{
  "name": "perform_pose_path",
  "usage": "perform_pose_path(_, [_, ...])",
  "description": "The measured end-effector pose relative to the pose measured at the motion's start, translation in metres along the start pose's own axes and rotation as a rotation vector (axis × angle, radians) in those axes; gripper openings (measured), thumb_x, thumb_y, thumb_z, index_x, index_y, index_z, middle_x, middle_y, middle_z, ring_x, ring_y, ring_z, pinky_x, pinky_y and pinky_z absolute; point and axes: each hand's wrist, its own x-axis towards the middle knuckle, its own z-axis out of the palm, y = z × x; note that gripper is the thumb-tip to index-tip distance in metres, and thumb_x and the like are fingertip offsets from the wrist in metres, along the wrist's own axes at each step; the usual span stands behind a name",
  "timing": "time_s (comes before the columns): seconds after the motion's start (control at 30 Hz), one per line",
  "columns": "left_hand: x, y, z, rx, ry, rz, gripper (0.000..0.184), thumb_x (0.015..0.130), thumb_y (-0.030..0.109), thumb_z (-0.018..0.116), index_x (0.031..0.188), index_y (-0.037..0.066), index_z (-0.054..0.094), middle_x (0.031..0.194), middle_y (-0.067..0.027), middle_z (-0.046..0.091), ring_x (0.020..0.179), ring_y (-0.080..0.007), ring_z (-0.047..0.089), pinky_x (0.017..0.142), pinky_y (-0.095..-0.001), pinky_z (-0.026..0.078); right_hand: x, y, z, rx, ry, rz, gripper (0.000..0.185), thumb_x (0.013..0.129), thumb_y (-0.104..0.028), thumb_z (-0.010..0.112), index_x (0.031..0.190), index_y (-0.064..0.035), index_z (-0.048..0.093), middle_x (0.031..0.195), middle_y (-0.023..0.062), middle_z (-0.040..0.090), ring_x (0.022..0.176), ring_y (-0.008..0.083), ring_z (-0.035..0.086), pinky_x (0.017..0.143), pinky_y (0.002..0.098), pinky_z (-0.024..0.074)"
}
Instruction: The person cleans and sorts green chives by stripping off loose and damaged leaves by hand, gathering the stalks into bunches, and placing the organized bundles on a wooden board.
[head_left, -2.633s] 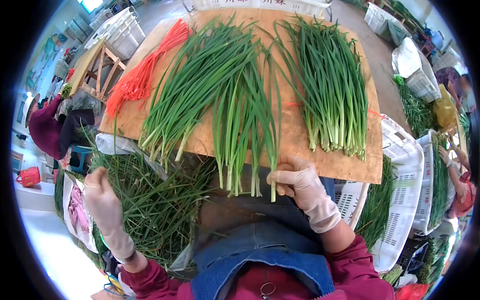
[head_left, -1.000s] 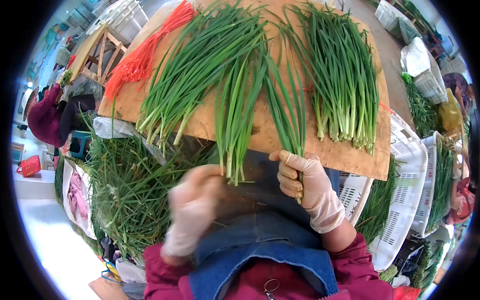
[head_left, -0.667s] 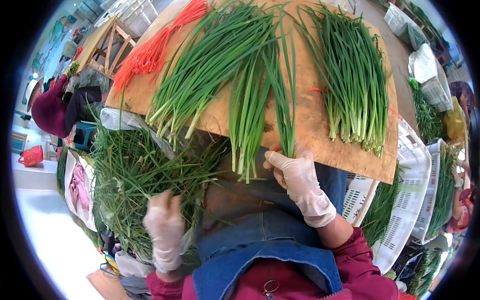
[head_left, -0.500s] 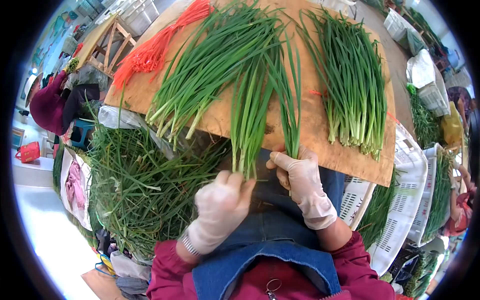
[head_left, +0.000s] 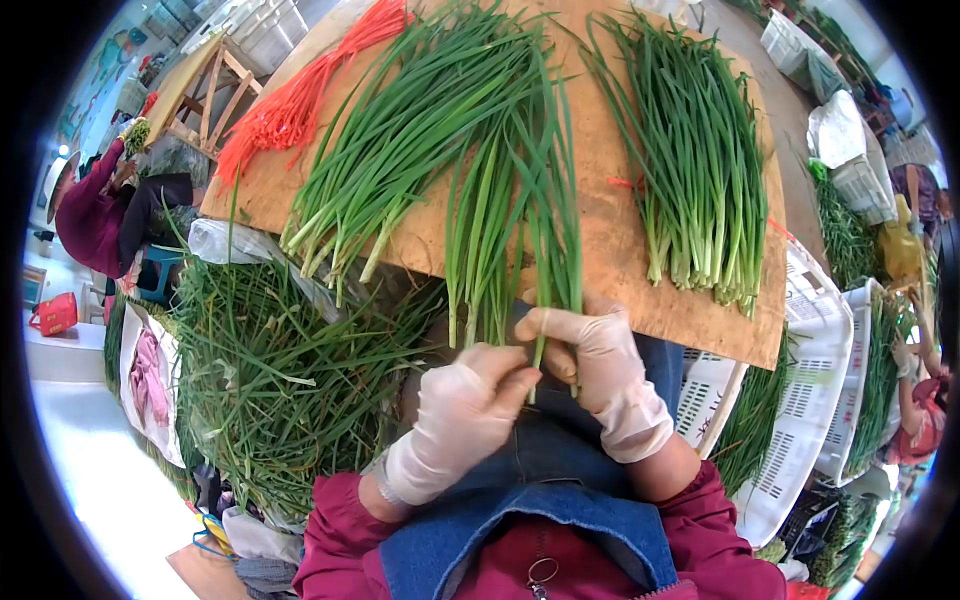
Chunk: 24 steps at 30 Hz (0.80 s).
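My gloved left hand is pinched at the lower end of a green stalk, below the table's front edge. Close on its right, my gloved right hand has its fingers closed round the lower ends of a few stalks. Loose stalks hang over the edge just left of these. A larger heap of green stalks lies slantwise on the wooden board, and a neat bundle lies at the right with its pale ends toward me.
Red ties lie at the board's left. Discarded leaves are piled below left. White crates with greens stand at the right. A person in purple sits at the far left; another person's arm shows at the far right.
My left hand has moved right from the hanging stalks to a stalk beside my right hand. That stalk now stands apart from the others, and the two hands are closer together.
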Motion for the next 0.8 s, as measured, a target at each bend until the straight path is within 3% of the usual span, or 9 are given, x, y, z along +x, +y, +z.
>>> perform_pose_path(0.03, [-0.002,-0.006,0.000,-0.145,0.017,-0.049,0.011,0.078,0.006,0.066,0.086,0.000,0.062,0.072,-0.0102,0.062,0.058,-0.0185,0.059,0.053,-0.0286,0.046,-0.001,-0.005,-0.005,-0.013,-0.022,-0.010,0.023,0.079,-0.007,0.060,0.098,0.0035,0.054,0.073,0.0100,0.062,0.038,0.0072,0.038,0.034,0.0203,0.0257])
perform_pose_path(0.1, [-0.004,-0.015,-0.003,-0.012,0.105,-0.161,0.010,0.080,0.008,0.064,0.084,-0.002,0.063,0.070,-0.0101,0.063,0.060,-0.0168,0.060,0.057,-0.0272,0.047,0.002,-0.007,-0.018,0.048,-0.016,-0.003,0.023,0.079,-0.009,0.059,0.099,0.0029,0.054,0.074,0.0106,0.062,0.037,0.0074,0.037,0.034,0.0204,0.0247])
perform_pose_path(0.17, [0.000,-0.013,0.001,0.348,-0.003,-0.122,0.014,0.079,0.010,0.066,0.084,-0.002,0.062,0.069,-0.0101,0.063,0.059,-0.0167,0.059,0.056,-0.0269,0.047,0.003,-0.005,-0.022,0.106,-0.020,0.048,0.022,0.079,-0.010,0.060,0.096,0.0019,0.055,0.068,0.0070,0.059,0.037,0.0074,0.036,0.034,0.0206,0.0246])
perform_pose_path(0.27, [0.004,-0.015,0.014,0.478,-0.137,-0.213,0.016,0.078,0.011,0.066,0.085,-0.003,0.061,0.069,-0.0111,0.063,0.059,-0.0157,0.059,0.056,-0.0260,0.046,0.002,-0.004,-0.021,0.112,0.016,0.089,0.015,0.080,-0.011,0.060,0.089,0.0010,0.058,0.060,0.0030,0.051,0.037,0.0081,0.035,0.034,0.0212,0.0249])
perform_pose_path(0.4, [-0.001,-0.034,0.016,-0.154,-0.058,-0.551,0.011,0.080,0.005,0.063,0.087,-0.003,0.060,0.071,-0.0058,0.061,0.061,-0.0087,0.055,0.055,-0.0226,0.044,0.012,0.008,-0.024,0.011,0.075,0.012,0.013,0.080,-0.010,0.061,0.086,0.0010,0.058,0.058,0.0031,0.051,0.040,0.0106,0.043,0.034,0.0212,0.0294])
perform_pose_path(0.57, [-0.005,-0.009,-0.001,-0.562,-0.062,-0.678,0.010,0.081,0.001,0.061,0.090,-0.001,0.058,0.076,-0.0011,0.060,0.066,-0.0054,0.053,0.061,-0.0188,0.043,0.001,-0.003,0.001,-0.105,0.048,0.079,0.016,0.079,-0.012,0.065,0.087,0.0007,0.058,0.060,0.0042,0.055,0.048,0.0125,0.055,0.038,0.0229,0.0378])
perform_pose_path(0.63, [-0.008,-0.005,0.000,-0.620,-0.078,-0.635,0.010,0.081,0.000,0.061,0.090,0.000,0.058,0.077,-0.0013,0.060,0.067,-0.0052,0.053,0.061,-0.0187,0.043,0.003,0.002,0.005,-0.162,0.023,0.025,0.019,0.078,-0.013,0.068,0.087,0.0001,0.058,0.064,0.0061,0.058,0.044,0.0104,0.050,0.037,0.0216,0.0348])
perform_pose_path(0.67, [-0.011,-0.006,0.005,-0.610,-0.042,-0.528,0.007,0.082,0.001,0.059,0.089,0.000,0.060,0.074,-0.0024,0.060,0.059,-0.0047,0.052,0.053,-0.0176,0.041,0.004,0.004,0.006,-0.173,0.019,0.012,0.019,0.077,-0.012,0.068,0.087,0.0000,0.058,0.064,0.0063,0.059,0.043,0.0098,0.049,0.036,0.0209,0.0336])
perform_pose_path(0.8, [0.003,0.002,-0.018,-0.688,-0.110,-0.838,0.009,0.085,0.005,0.057,0.086,0.000,0.064,0.065,-0.0046,0.060,0.040,-0.0049,0.042,0.037,-0.0177,0.031,0.007,0.000,-0.005,-0.041,-0.020,0.071,0.016,0.076,-0.008,0.065,0.088,0.0014,0.058,0.067,0.0080,0.061,0.042,0.0072,0.044,0.037,0.0196,0.0309])
